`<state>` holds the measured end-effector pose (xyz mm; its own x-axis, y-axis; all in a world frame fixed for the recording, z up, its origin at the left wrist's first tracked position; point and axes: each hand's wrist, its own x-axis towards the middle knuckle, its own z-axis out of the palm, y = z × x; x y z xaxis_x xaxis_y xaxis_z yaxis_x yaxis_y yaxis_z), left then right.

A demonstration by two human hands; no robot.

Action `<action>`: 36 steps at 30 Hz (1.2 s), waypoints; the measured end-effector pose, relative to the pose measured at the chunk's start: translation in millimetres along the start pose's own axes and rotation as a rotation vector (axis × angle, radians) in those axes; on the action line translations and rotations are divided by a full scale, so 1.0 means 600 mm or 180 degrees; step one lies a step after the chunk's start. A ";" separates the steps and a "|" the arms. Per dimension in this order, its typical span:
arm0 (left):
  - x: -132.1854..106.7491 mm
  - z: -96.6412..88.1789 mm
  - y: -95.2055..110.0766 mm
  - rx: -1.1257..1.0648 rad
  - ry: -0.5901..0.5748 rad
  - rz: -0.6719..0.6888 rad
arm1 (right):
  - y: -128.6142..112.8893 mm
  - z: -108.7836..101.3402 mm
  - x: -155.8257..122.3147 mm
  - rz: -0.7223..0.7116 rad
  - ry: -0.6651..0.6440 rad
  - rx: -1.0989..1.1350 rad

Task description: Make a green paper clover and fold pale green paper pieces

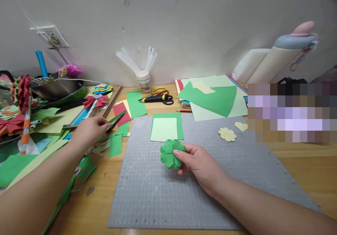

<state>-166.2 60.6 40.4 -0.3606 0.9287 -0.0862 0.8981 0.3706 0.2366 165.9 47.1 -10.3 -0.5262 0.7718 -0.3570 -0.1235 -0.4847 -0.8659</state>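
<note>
My right hand (198,163) grips a folded green paper clover (170,153) just above the grey cutting mat (168,193), thumb on top of the paper. My left hand (91,129) reaches out to the left of the mat, its fingers closed on a thin black pen-like tool (115,123) that lies over red and green paper scraps (119,136). A light green square on a darker green sheet (165,128) lies on the mat just beyond the clover.
Scissors (159,98) and a cup of white sticks (143,80) stand at the back. Green sheets (213,98) lie at the back right, pale yellow flower cutouts (228,134) on the mat. Paper crafts and a metal bowl (60,89) crowd the left.
</note>
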 end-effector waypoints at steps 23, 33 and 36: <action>-0.170 0.078 0.136 -0.1091 -0.0507 0.0422 | 0.007 0.011 -0.027 -0.1631 -0.0530 -0.1646; -0.091 0.041 0.008 0.0131 0.1099 -0.0567 | 0.014 0.009 -0.015 -0.1261 -0.0503 -0.1294; -0.086 0.053 0.018 0.0552 0.1078 -0.0038 | 0.016 0.010 -0.015 -0.1131 -0.0484 -0.1137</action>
<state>-129.7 17.1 16.5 -0.4080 0.8799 0.2437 0.9122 0.4042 0.0677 164.7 32.8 -13.3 -0.6235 0.7817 0.0124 -0.0361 -0.0129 -0.9993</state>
